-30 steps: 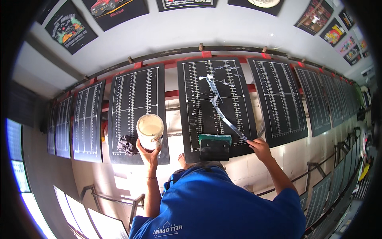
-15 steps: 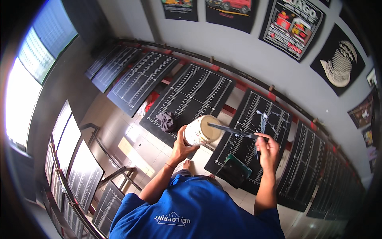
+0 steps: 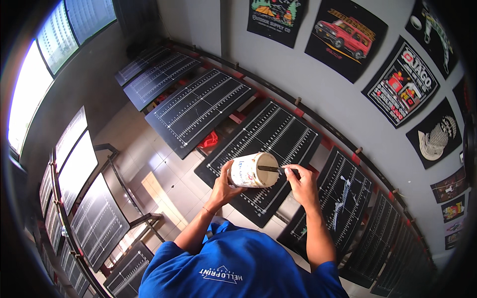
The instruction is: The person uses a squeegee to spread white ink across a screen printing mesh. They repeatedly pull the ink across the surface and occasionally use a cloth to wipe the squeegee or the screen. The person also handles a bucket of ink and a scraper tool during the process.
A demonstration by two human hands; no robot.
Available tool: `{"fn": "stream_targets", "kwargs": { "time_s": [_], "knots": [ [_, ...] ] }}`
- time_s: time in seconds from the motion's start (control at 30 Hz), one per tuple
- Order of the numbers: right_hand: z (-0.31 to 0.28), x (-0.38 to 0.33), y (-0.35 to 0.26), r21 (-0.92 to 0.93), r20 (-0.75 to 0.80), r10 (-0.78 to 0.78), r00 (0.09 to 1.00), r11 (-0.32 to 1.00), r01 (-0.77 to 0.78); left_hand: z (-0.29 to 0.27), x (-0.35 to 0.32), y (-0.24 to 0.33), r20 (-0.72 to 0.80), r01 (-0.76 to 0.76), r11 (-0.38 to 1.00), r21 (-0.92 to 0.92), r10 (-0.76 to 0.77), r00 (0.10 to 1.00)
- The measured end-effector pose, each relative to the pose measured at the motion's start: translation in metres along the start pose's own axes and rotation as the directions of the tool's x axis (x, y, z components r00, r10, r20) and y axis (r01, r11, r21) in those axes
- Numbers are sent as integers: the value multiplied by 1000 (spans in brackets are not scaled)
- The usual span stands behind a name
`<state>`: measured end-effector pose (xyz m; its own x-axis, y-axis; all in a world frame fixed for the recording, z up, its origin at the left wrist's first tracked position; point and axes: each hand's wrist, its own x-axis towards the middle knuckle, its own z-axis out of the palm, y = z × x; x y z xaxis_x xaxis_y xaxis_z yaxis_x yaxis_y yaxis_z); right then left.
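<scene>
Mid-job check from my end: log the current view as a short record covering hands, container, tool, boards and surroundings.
Left hand: gripping a white tub
Right hand: holding a dark stick
Tub: tilted, open mouth facing right
Stick: lies across the mouth in view; its depth inside cannot be told
Board behind tub: black, white ruled lines
Board to the right: similar, with white smears
Wall: dark printed pictures
Upper left: bright window

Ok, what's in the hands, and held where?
Left hand: white tub, held near its base. Right hand: dark stick, held toward the end outside the tub.
</scene>
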<state>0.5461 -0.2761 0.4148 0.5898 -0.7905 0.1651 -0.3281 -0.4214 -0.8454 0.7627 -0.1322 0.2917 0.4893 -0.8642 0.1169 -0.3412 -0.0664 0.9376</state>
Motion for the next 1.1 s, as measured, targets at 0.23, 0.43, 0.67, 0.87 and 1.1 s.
{"fn": "stream_targets", "kwargs": {
  "time_s": [0.23,0.43,0.67,0.87,1.1],
  "knots": [
    [103,87,1,340,78,300,951,889,-308,-106,93,-83,-101,6,998,-56,-12,995],
    [141,67,16,325,35,498,867,814,-481,-196,185,-171,-245,87,995,-52,-98,964],
    [153,-10,46,305,-67,704,707,689,-657,-261,251,-225,-348,174,984,50,-146,926],
    [162,-62,56,262,-180,761,623,648,-715,-278,235,-247,-385,213,841,498,-6,923],
    [152,-135,58,-33,-410,683,604,651,-758,-252,224,-232,-404,291,724,626,-19,915]
  ]
}}
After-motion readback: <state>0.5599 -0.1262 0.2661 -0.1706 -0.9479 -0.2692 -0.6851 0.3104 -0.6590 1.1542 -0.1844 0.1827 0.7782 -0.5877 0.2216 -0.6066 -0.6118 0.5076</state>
